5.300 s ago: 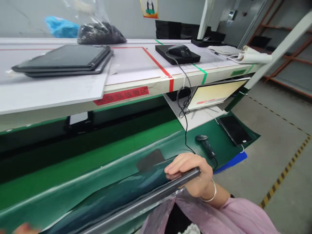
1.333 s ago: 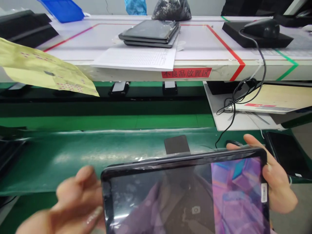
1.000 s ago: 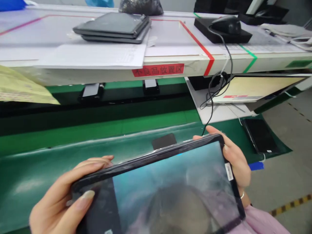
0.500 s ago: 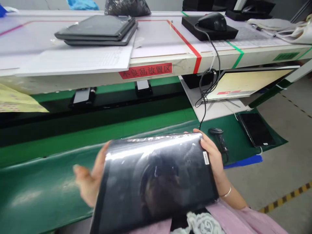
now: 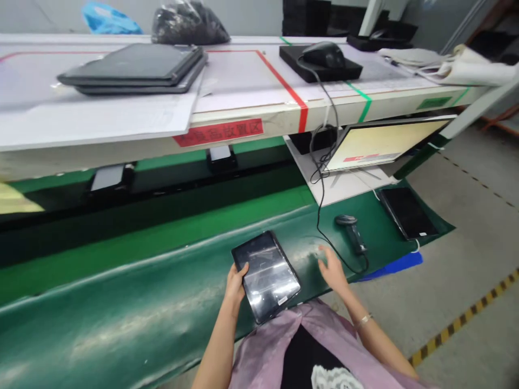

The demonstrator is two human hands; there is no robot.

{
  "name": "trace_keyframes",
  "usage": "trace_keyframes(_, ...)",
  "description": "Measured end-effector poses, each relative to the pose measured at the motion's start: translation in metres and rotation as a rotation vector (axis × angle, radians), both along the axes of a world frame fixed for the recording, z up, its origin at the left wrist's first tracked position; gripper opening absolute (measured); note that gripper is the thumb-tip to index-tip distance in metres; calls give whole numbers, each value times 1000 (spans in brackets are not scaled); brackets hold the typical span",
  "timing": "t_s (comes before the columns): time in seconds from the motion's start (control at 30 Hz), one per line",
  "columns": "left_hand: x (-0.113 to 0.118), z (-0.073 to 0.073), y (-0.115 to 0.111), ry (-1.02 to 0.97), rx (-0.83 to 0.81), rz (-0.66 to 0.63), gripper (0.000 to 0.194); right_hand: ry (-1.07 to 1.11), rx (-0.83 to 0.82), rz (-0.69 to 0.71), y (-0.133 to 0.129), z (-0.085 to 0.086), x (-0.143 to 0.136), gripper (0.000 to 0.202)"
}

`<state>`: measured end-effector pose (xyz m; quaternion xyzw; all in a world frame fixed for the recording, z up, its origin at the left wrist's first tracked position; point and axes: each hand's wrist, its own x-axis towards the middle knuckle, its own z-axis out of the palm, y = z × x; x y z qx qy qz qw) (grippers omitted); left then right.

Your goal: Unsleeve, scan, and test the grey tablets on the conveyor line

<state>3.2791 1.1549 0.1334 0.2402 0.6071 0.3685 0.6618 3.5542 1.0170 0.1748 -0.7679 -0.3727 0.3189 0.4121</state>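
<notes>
Half a second ago the tablet (image 5: pixel 265 274) was raised close to the camera with a hand at each side; now it lies flat, screen up, on the green surface (image 5: pixel 121 302) at the near edge, just in front of the person's pink sleeve. Its dark screen reflects the light, and a small white sticker sits near its lower right corner.

On the tablet's left edge rests the left hand (image 5: pixel 235 281), fingers curled around the rim and thumb lying on the bezel, so it grips the tablet at that side. Off to the right, the right hand (image 5: pixel 333 268) has let go and is apart from the tablet: it hovers just above the green mat with fingers spread and loosely open, holding nothing. A thin bracelet shows on that wrist.

Just beyond the right hand lies a black barcode scanner (image 5: pixel 351 233), its cable looping past the fingertips. Farther right, another dark tablet (image 5: pixel 407 212) lies on the mat, near a tilted monitor (image 5: pixel 381 145). On the white shelf above, two stacked tablets (image 5: pixel 133 67) rest on a sheet of paper, and a mouse (image 5: pixel 324 54) sits on a black pad.
</notes>
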Motion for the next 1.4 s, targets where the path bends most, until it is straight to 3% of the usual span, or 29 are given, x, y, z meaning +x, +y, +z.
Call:
trace_keyframes(0.1,5,-12,9,113,48,-60,49,-212,-74,-232,13,-1,70,60)
trace_keyframes(0.17,6,-14,9,220,93,-100,49,-256,-183,-298,24,-4,112,63)
trace_keyframes(0.3,2,-12,-10,871,301,-245,68,-178,-384,-245,44,-9,163,46)
trace_keyframes(0.37,1,-12,-28,1011,265,-397,71,-117,-406,-179,46,-6,168,35)
trace_keyframes(0.47,7,-11,-50,880,150,-552,52,55,-366,-23,31,4,152,27)
trace_keyframes(0.57,24,-10,-57,893,181,-546,40,232,-320,133,3,16,116,35)
trace_keyframes(0.7,59,-12,-48,885,166,-561,43,327,-313,263,-32,26,66,47)
trace_keyframes(0.83,87,-13,-43,861,178,-581,51,267,-340,308,-46,25,33,47)
trace_keyframes(1.03,91,-11,-45,852,135,-579,55,181,-380,343,-46,16,16,49)
trace_keyframes(1.4,89,-8,-44,857,115,-598,64,37,-403,427,-38,25,13,53)
